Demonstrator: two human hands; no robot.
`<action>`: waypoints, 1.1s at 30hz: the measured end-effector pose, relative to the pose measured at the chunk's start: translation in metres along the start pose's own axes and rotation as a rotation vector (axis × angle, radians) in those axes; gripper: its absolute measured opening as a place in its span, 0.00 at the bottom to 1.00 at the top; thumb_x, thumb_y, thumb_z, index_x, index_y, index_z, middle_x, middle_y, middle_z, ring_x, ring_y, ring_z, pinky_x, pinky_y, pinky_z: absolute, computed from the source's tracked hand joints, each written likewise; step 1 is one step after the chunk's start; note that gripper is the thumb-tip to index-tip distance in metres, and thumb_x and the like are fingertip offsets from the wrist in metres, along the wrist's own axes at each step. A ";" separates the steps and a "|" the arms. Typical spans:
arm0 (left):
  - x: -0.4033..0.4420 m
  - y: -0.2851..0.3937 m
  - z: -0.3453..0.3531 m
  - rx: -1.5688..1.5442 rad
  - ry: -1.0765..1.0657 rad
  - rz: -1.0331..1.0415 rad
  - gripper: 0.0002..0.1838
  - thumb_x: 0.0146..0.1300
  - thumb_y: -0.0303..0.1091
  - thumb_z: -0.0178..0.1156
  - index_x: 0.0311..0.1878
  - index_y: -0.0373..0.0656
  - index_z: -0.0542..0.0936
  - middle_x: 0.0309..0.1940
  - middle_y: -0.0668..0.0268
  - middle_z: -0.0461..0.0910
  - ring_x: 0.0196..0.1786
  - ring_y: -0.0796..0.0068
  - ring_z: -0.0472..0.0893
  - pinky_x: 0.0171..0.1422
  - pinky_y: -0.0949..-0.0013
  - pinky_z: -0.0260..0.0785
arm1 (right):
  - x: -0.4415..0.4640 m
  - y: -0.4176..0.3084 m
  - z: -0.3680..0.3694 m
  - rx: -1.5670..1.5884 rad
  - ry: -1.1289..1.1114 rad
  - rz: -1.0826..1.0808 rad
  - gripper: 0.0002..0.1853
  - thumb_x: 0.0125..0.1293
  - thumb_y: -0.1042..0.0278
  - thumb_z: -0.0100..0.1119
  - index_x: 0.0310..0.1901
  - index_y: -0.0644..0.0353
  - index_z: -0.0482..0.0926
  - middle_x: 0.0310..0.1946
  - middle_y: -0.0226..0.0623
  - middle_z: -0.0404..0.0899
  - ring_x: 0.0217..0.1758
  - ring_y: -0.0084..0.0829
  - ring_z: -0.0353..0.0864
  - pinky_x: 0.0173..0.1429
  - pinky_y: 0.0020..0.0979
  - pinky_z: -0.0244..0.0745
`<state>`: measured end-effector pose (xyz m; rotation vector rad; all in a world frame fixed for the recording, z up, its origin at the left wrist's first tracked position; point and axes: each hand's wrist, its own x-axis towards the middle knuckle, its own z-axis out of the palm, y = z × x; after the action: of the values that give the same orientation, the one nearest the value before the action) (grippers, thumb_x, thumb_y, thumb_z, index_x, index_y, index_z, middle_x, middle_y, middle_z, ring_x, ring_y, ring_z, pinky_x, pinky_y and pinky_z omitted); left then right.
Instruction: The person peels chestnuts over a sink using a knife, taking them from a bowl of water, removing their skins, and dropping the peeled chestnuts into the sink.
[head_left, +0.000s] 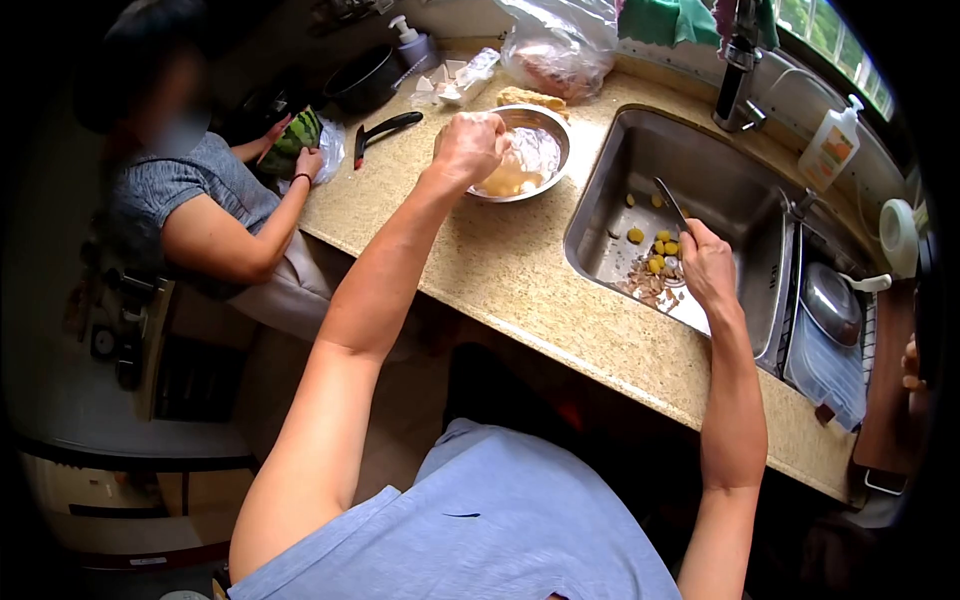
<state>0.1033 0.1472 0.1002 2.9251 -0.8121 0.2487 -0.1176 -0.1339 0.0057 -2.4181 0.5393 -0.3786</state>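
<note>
The left hand (pixel 470 148) is over the near-left side of a metal bowl (pixel 556 182) of cloudy liquid on the speckled bench (pixel 500 275); its grip is curled, but whether it holds anything cannot be told. The right hand (pixel 708 262) has its grip closed round the handle of a knife (pixel 670 202), the blade reaching over the sink (pixel 618 150). Below the blade, yellow-green pieces (pixel 662 245) and brownish peelings (pixel 652 284) lie on the sink floor. Just behind the bowl is a yellowish cloth-like item (pixel 530 98), with a clear plastic bag (pixel 565 50) beyond it. A black-handled peeler (pixel 388 127) lies left of the bowl, near another person (pixel 215 195) holding a striped watermelon (pixel 292 140).
</note>
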 end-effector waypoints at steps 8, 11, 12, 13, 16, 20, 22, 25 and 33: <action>-0.008 0.076 -0.010 -1.050 0.071 0.099 0.11 0.64 0.31 0.69 0.48 0.38 0.85 0.40 0.57 0.88 0.40 0.74 0.87 0.46 0.71 0.82 | 0.001 -0.004 -0.002 0.238 0.056 0.013 0.12 0.74 0.63 0.52 0.47 0.59 0.81 0.27 0.41 0.80 0.32 0.39 0.80 0.40 0.39 0.72; -0.009 0.121 0.016 -1.558 -0.193 0.172 0.15 0.66 0.34 0.68 0.51 0.35 0.81 0.42 0.58 0.87 0.44 0.69 0.87 0.50 0.68 0.82 | 0.004 -0.005 -0.001 0.391 0.115 0.011 0.11 0.75 0.67 0.52 0.45 0.65 0.81 0.22 0.27 0.75 0.27 0.18 0.71 0.33 0.25 0.67; -0.005 0.135 0.036 -1.793 -0.316 0.170 0.17 0.67 0.35 0.68 0.52 0.35 0.79 0.44 0.57 0.86 0.45 0.67 0.87 0.52 0.67 0.82 | 0.006 -0.006 -0.001 0.373 0.133 0.026 0.11 0.75 0.67 0.52 0.45 0.65 0.81 0.22 0.27 0.75 0.27 0.18 0.71 0.33 0.25 0.67; -0.012 0.149 0.038 -1.860 -0.396 0.084 0.18 0.70 0.36 0.66 0.55 0.35 0.77 0.46 0.58 0.85 0.48 0.65 0.87 0.56 0.65 0.81 | 0.007 -0.006 0.001 0.419 0.167 -0.024 0.12 0.75 0.66 0.52 0.44 0.64 0.81 0.22 0.28 0.75 0.27 0.18 0.72 0.33 0.26 0.67; -0.012 0.171 0.069 -2.109 -0.589 -0.183 0.15 0.72 0.32 0.61 0.58 0.37 0.77 0.47 0.58 0.85 0.50 0.64 0.87 0.58 0.63 0.82 | 0.002 -0.008 -0.008 0.472 0.146 -0.039 0.13 0.76 0.64 0.52 0.43 0.64 0.82 0.22 0.30 0.77 0.26 0.19 0.74 0.32 0.28 0.69; -0.013 0.173 0.098 -2.193 -0.581 -0.305 0.09 0.73 0.31 0.59 0.53 0.39 0.79 0.44 0.60 0.85 0.52 0.65 0.86 0.61 0.60 0.81 | 0.000 -0.009 -0.003 0.376 0.128 -0.017 0.13 0.75 0.61 0.52 0.39 0.61 0.80 0.24 0.44 0.80 0.29 0.41 0.83 0.36 0.40 0.74; -0.008 0.171 0.107 -2.263 -0.610 -0.256 0.10 0.75 0.33 0.57 0.54 0.40 0.78 0.46 0.60 0.85 0.53 0.64 0.85 0.64 0.59 0.80 | 0.000 -0.006 0.001 0.304 0.146 -0.011 0.13 0.75 0.60 0.52 0.39 0.61 0.79 0.26 0.47 0.81 0.32 0.49 0.83 0.38 0.45 0.73; -0.012 0.170 0.109 -2.338 -0.655 -0.290 0.12 0.77 0.34 0.54 0.57 0.39 0.76 0.52 0.58 0.83 0.58 0.62 0.83 0.67 0.58 0.77 | -0.001 -0.006 0.003 0.187 0.204 -0.079 0.10 0.75 0.62 0.52 0.39 0.59 0.77 0.29 0.48 0.81 0.35 0.53 0.82 0.39 0.49 0.73; -0.013 0.170 0.114 -2.436 -0.741 -0.101 0.16 0.77 0.36 0.54 0.63 0.41 0.74 0.62 0.54 0.78 0.67 0.58 0.77 0.71 0.55 0.73 | -0.004 -0.011 0.008 0.060 0.228 -0.193 0.11 0.73 0.65 0.55 0.34 0.62 0.74 0.28 0.48 0.80 0.34 0.54 0.81 0.36 0.50 0.74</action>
<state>0.0190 -0.0067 -0.0056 0.5742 -0.2755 -1.0396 -0.1143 -0.1199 0.0065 -2.3898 0.3848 -0.7488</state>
